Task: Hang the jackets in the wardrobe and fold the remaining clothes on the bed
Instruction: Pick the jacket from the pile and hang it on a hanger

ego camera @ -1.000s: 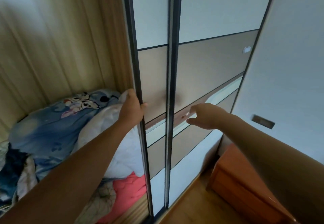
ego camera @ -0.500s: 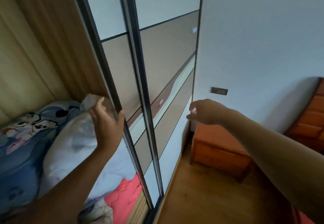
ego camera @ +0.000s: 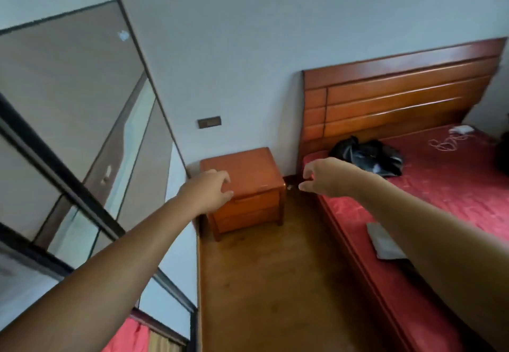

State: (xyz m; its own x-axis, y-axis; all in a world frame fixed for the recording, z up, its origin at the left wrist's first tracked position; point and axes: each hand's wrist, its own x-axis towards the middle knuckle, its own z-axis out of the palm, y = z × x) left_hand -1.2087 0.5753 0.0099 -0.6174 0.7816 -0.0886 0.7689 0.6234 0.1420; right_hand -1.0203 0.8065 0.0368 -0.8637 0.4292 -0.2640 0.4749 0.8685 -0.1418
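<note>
Left grip (ego camera: 212, 189) and right grip (ego camera: 322, 178) hang empty, fingers loosely curled; the crumpled black garment (ego camera: 366, 156), likely a jacket, lies on the bed (ego camera: 454, 186) by the headboard, where a careless one-sleeve grab risks dragging the nearby white cable (ego camera: 446, 142).

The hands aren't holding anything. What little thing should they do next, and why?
Probably reach the right hand toward the black garment lying crumpled on the bed by the headboard. Both it and the left hand hang in the air holding nothing, and that garment is the only clear piece of clothing on the bed. Whether it is a jacket cannot be told yet.
</note>
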